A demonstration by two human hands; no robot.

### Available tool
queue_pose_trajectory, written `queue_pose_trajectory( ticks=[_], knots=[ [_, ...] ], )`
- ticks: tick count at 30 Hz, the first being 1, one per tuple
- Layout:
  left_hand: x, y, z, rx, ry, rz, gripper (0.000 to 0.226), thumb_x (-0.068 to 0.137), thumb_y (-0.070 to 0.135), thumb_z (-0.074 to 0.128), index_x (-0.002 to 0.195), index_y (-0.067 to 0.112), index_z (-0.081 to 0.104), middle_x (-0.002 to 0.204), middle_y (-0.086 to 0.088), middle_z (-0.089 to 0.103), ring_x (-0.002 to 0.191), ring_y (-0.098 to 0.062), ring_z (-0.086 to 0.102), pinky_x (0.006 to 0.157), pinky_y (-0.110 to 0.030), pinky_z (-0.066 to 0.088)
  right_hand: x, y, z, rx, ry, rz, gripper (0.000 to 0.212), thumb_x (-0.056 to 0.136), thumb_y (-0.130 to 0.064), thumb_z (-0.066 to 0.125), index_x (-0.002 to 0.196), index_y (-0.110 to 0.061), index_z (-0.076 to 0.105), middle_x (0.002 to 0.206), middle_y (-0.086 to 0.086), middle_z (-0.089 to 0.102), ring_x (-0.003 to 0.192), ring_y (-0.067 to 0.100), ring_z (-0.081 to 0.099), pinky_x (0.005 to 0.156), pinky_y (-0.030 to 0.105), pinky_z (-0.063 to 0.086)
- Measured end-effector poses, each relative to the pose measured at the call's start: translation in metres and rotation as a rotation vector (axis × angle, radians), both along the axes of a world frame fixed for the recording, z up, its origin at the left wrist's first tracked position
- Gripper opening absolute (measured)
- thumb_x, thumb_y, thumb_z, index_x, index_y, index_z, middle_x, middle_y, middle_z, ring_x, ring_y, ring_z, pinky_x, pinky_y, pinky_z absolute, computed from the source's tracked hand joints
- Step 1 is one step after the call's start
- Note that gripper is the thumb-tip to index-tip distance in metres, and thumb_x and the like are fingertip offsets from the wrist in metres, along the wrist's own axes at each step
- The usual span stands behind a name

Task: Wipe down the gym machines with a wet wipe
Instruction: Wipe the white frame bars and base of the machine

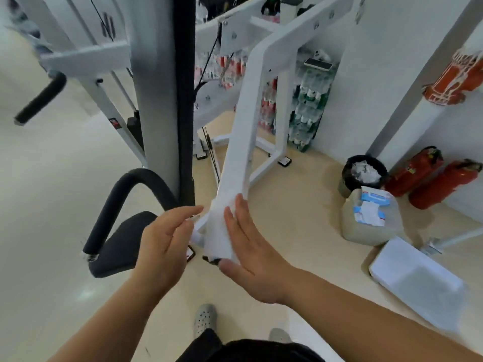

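A white gym machine stands before me, and one slanted white frame bar [241, 137] runs down toward my hands. A white wet wipe [218, 231] is wrapped over the bar's lower end. My right hand [251, 254] lies flat against the wipe with fingers straight, thumb below it. My left hand [164, 244] is on the left side, fingers curled at the wipe's edge. Whether its fingertips pinch the wipe is hard to tell. A grey upright with a black pad [172, 95] rises behind.
A black seat [122, 244] and curved black handle [125, 194] sit at the left. On the right floor stand a bin with used wipes [364, 173], a jug bearing wipe packs [371, 218], a white tray [415, 280] and red fire extinguishers [428, 178]. Bottle packs [308, 108] stand by the wall.
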State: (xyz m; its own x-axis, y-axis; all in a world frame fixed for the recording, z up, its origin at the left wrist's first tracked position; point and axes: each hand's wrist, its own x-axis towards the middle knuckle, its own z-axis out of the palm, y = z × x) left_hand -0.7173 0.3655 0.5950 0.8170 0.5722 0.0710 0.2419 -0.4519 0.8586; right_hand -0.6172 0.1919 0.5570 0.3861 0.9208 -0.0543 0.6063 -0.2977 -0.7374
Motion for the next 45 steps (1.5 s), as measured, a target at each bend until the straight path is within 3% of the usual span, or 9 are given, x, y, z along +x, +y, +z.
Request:
queue_pose_trajectory(
  ticks=[4, 7, 13, 17, 23, 29, 35, 39, 45],
  knots=[
    [-0.007, -0.032, -0.002, -0.019, 0.038, 0.031, 0.048, 0.094, 0.042, 0.037, 0.129, 0.028, 0.067, 0.124, 0.013, 0.069, 0.120, -0.015, 0.063, 0.099, -0.050, 0.054, 0.029, 0.041, 0.002, 0.160, 0.252, -0.247, 0.108, 0.084, -0.090, 0.012, 0.160, -0.020, -0.023, 0.153, -0.014, -0.051, 0.145, 0.005, -0.041, 0.123, 0.032, -0.016],
    [-0.009, -0.046, 0.000, -0.027, 0.090, 0.033, 0.051, 0.094, 0.040, 0.036, 0.136, 0.028, 0.063, 0.128, 0.014, 0.066, 0.123, -0.011, 0.060, 0.103, -0.049, 0.052, 0.064, 0.061, 0.012, 0.229, 0.473, -0.374, 0.102, 0.088, -0.081, 0.020, 0.160, -0.022, -0.022, 0.160, -0.009, -0.042, 0.147, 0.005, -0.037, 0.127, 0.046, -0.013],
    [0.005, -0.052, 0.011, -0.223, -0.021, 0.319, 0.037, 0.109, 0.018, 0.035, 0.129, 0.026, 0.066, 0.118, 0.007, 0.072, 0.111, -0.010, 0.067, 0.097, -0.033, 0.053, -0.002, 0.029, -0.018, 0.287, 0.316, -0.225, 0.104, 0.082, -0.093, 0.010, 0.153, -0.029, -0.031, 0.155, -0.015, -0.049, 0.148, 0.007, -0.038, 0.126, 0.037, -0.008],
    [0.030, -0.051, 0.016, -0.258, 0.003, 0.407, 0.037, 0.111, 0.027, 0.031, 0.123, 0.031, 0.066, 0.115, 0.013, 0.072, 0.109, -0.011, 0.067, 0.098, -0.034, 0.052, -0.055, -0.002, -0.037, 0.341, 0.349, -0.146, 0.099, 0.091, -0.084, 0.011, 0.154, -0.020, -0.029, 0.159, -0.009, -0.045, 0.151, 0.016, -0.036, 0.128, 0.043, -0.005],
    [0.058, -0.068, 0.014, -0.447, -0.029, 0.460, 0.034, 0.106, 0.034, 0.039, 0.102, 0.030, 0.073, 0.092, 0.014, 0.076, 0.083, -0.005, 0.071, 0.071, -0.024, 0.052, 0.015, 0.035, -0.025, 0.301, 0.492, -0.275, 0.098, 0.084, -0.083, 0.018, 0.149, -0.032, -0.035, 0.155, -0.013, -0.048, 0.146, 0.006, -0.040, 0.127, 0.044, -0.012],
    [0.056, -0.064, -0.007, -0.216, -0.024, 0.389, 0.039, 0.107, 0.034, 0.030, 0.123, 0.031, 0.066, 0.111, 0.014, 0.071, 0.102, -0.008, 0.066, 0.086, -0.031, 0.052, 0.075, 0.061, -0.002, 0.285, 0.520, -0.338, 0.104, 0.083, -0.084, 0.017, 0.159, -0.026, -0.023, 0.161, -0.010, -0.041, 0.150, 0.009, -0.033, 0.127, 0.050, -0.008],
    [0.052, -0.050, -0.001, -0.330, 0.127, 0.203, 0.024, 0.106, 0.051, 0.041, 0.125, 0.059, 0.053, 0.121, 0.023, 0.064, 0.110, -0.004, 0.066, 0.089, -0.030, 0.061, -0.023, 0.025, -0.034, 0.378, 0.337, -0.237, 0.098, 0.089, -0.086, 0.016, 0.157, -0.032, -0.029, 0.160, -0.009, -0.043, 0.155, 0.020, -0.027, 0.125, 0.059, 0.014],
    [0.056, -0.042, 0.019, -0.490, 0.056, 0.230, 0.052, 0.078, 0.080, 0.040, 0.110, 0.048, 0.066, 0.109, 0.015, 0.071, 0.105, -0.015, 0.066, 0.082, -0.033, 0.055, -0.016, 0.025, -0.035, 0.344, 0.290, -0.213, 0.102, 0.085, -0.090, 0.016, 0.160, -0.031, -0.022, 0.160, -0.010, -0.043, 0.156, 0.022, -0.023, 0.125, 0.058, 0.017],
    [0.079, -0.019, 0.023, -0.393, 0.092, 0.207, 0.036, 0.107, 0.045, 0.033, 0.127, 0.036, 0.063, 0.121, 0.010, 0.064, 0.113, -0.016, 0.061, 0.086, -0.035, 0.049, 0.089, 0.071, -0.001, 0.240, 0.385, -0.379, 0.128, 0.066, -0.104, 0.013, 0.164, -0.024, -0.007, 0.163, -0.014, -0.038, 0.155, 0.009, -0.022, 0.129, 0.051, 0.004]
  ],
)
